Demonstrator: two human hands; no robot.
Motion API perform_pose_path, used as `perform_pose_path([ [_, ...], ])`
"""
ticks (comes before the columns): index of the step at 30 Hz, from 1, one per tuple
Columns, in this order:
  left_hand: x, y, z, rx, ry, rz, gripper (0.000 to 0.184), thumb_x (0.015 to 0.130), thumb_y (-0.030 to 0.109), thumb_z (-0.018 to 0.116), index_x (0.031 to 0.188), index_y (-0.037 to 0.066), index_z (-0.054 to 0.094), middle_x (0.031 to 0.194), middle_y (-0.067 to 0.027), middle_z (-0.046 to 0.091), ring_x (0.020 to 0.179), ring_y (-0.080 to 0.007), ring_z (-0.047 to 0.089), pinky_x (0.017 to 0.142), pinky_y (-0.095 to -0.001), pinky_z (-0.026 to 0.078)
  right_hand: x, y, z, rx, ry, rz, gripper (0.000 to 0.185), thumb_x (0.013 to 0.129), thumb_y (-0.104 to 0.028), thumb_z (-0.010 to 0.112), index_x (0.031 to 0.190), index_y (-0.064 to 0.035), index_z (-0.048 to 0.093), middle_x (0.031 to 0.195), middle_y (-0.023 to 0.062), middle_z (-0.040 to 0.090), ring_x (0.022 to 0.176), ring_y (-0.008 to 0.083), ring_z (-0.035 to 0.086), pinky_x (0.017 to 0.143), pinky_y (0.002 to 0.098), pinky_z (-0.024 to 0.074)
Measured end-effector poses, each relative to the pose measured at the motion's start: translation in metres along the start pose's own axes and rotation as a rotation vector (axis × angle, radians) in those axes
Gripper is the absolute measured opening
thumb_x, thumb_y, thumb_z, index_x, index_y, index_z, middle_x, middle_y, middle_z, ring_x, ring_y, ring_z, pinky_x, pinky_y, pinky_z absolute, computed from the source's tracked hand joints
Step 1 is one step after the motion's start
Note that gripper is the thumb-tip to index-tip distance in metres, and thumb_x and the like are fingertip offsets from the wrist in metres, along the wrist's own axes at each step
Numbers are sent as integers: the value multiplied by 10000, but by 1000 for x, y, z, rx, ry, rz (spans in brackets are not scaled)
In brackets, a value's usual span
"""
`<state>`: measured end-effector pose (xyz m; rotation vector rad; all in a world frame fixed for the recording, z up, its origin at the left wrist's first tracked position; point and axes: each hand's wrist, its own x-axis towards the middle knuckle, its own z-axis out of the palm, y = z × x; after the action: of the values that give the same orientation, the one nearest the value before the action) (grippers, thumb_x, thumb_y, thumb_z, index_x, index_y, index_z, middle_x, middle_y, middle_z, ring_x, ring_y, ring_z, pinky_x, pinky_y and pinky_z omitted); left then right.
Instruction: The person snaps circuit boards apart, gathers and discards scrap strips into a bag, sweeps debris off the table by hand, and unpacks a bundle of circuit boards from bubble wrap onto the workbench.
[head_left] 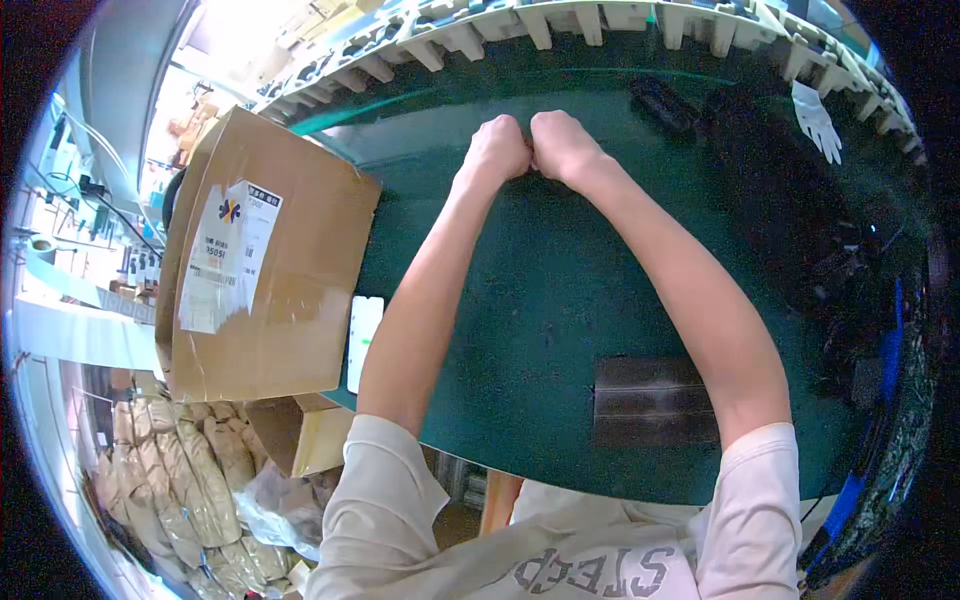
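Observation:
My left hand (497,148) and my right hand (564,146) meet above the far part of the dark green table (530,260), both arms stretched forward. Their fingers are curled in and the knuckles almost touch. Whatever they may hold between them is hidden. A dark flat block (652,401) with lines across it lies near my right forearm. Beside my left forearm lies a phone (364,340) with a lit white screen.
A large cardboard box (275,255) with a torn label stands at the left. Pale slotted racks (540,25) line the far edge. A white glove (817,122) and black material (790,200) lie at the right. Brown wrapped packages (185,470) are below left.

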<state>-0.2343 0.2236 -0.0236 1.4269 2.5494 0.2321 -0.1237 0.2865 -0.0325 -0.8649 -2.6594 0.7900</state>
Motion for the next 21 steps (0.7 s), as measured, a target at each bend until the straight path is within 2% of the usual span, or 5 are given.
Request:
perform_pose_path([
  [5, -7, -5, 8, 35, 74, 109, 185, 772, 80, 671, 888, -42, 747, 902, -250, 737, 778, -450, 693, 698, -478, 579, 2, -1, 4, 0, 55, 47, 163, 779, -63, 679, 829, 88, 719, 818, 269, 722, 737, 442, 687, 700, 496, 557],
  [11, 5, -24, 11, 26, 3, 368, 177, 778, 81, 668, 893, -23, 753, 887, -209, 748, 756, -415, 688, 689, -446, 573, 6, 0, 0, -53, 31, 41, 166, 798, -78, 679, 822, 80, 722, 776, 239, 724, 715, 413, 694, 694, 489, 562],
  [15, 3, -28, 13, -4, -10, 386, 186, 781, 87, 672, 909, -17, 759, 871, -186, 751, 738, -379, 679, 694, -420, 566, 4, 2, -5, -66, -29, 56, 180, 805, -95, 679, 826, 78, 726, 752, 222, 719, 680, 381, 695, 683, 483, 560],
  [21, -6, -30, 3, -173, 62, 297, 200, 788, 92, 676, 935, -12, 766, 853, -155, 753, 715, -322, 668, 694, -383, 555, 1, 13, -13, 10, -146, 111, 200, 800, -118, 688, 820, 75, 735, 697, 173, 704, 618, 261, 687, 628, 397, 555],
])
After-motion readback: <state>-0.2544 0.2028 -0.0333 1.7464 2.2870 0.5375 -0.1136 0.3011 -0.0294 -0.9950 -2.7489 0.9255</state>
